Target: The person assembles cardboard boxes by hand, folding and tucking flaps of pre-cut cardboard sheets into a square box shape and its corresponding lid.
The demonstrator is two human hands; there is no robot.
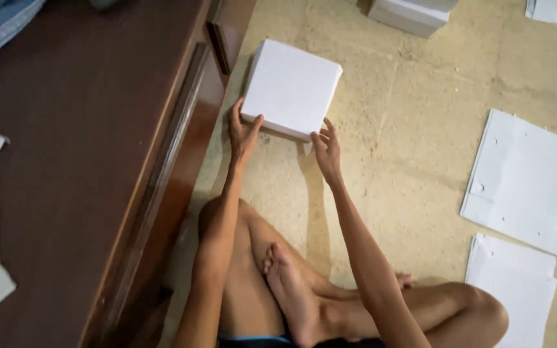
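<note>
**Both hands on the white box**

The left hand (243, 132) grips the near-left corner of the box (291, 87), thumb on top; the right hand (327, 149) is half-open, fingertips on the near-right corner. The box lies flat on the floor (394, 161), beside the wooden cabinet (98, 161). It looks assembled and being set down; letting go needs only loosened fingers. Flat sheets (527, 180) wait at the right.

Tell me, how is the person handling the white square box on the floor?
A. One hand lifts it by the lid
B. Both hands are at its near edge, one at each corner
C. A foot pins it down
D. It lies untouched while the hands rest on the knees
B: the left hand and the right hand each meet a near corner of the white box, which lies on the floor.
</note>
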